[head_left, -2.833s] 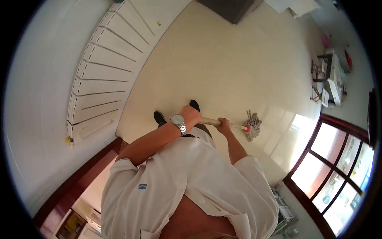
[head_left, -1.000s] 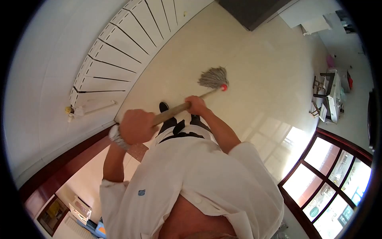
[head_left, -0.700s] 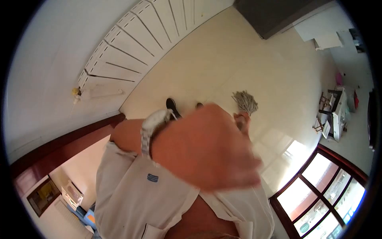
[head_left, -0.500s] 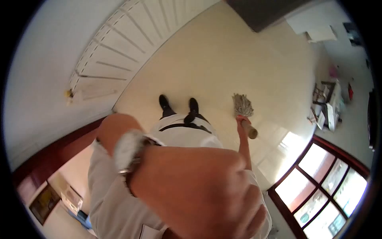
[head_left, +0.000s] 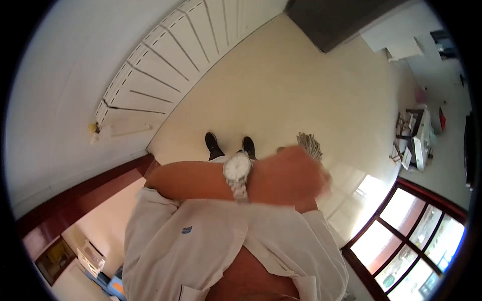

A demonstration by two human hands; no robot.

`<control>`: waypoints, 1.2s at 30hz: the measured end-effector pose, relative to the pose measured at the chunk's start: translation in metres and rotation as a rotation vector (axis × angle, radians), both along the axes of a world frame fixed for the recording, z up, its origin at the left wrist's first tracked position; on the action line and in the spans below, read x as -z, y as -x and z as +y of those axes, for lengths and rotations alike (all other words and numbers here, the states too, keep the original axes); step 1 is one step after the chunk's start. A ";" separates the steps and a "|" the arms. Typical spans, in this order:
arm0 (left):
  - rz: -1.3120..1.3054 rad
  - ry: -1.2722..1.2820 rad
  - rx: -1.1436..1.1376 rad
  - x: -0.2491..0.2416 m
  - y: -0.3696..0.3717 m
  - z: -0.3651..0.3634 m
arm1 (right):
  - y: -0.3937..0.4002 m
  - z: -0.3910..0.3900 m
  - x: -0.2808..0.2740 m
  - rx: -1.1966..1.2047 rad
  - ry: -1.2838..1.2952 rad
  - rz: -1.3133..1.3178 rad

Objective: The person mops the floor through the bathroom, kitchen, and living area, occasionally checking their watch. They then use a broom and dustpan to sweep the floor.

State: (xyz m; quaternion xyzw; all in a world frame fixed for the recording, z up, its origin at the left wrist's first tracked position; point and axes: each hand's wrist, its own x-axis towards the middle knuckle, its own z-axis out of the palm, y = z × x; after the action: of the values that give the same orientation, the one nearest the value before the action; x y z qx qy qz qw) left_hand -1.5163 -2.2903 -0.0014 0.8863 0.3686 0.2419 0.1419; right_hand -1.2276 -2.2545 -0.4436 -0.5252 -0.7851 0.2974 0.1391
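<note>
A mop's grey string head [head_left: 310, 144] shows on the floor to the right of my feet. Its handle is hidden behind my left hand [head_left: 291, 176], which is slightly blurred, looks curled like a fist and reaches across my body. A silver watch [head_left: 237, 169] sits on that wrist. Whether the left fingers touch the mop handle cannot be seen. Only a bit of my right forearm [head_left: 306, 204] appears below the left hand. The right hand itself is covered; half a second ago it gripped the handle, and the mop stands in much the same place.
Pale shiny tiles [head_left: 251, 85] form the floor. A white panelled wall [head_left: 155, 65] runs along the left, and a dark piece of furniture [head_left: 336, 25] stands ahead. On the right are a cluttered table [head_left: 419, 140] and a glazed red-framed door [head_left: 401, 233].
My left hand has dropped away from the camera, now level with the mop handle and covering it and my right hand. The view has shifted slightly.
</note>
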 end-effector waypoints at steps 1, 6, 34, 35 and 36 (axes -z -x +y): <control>0.051 -0.048 -0.048 0.030 0.000 0.008 | 0.004 -0.007 0.020 -0.124 -0.105 -0.230; 0.308 0.516 -0.208 0.114 -0.007 0.007 | 0.041 -0.027 -0.011 0.090 0.256 -0.066; 0.562 0.447 -0.003 0.240 -0.090 0.043 | -0.060 -0.054 -0.021 0.180 0.326 -0.092; 0.647 0.466 0.015 0.245 -0.099 0.042 | -0.065 -0.060 -0.023 0.165 0.328 -0.092; 0.648 0.470 0.004 0.251 -0.106 0.038 | -0.065 -0.064 -0.031 0.209 0.365 -0.116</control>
State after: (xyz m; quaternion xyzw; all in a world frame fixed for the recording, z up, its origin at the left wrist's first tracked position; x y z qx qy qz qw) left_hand -1.4098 -2.2519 -0.2526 0.8606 0.4381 -0.1413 0.2178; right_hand -1.1622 -2.3182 -0.4121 -0.6365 -0.6662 0.3876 0.0264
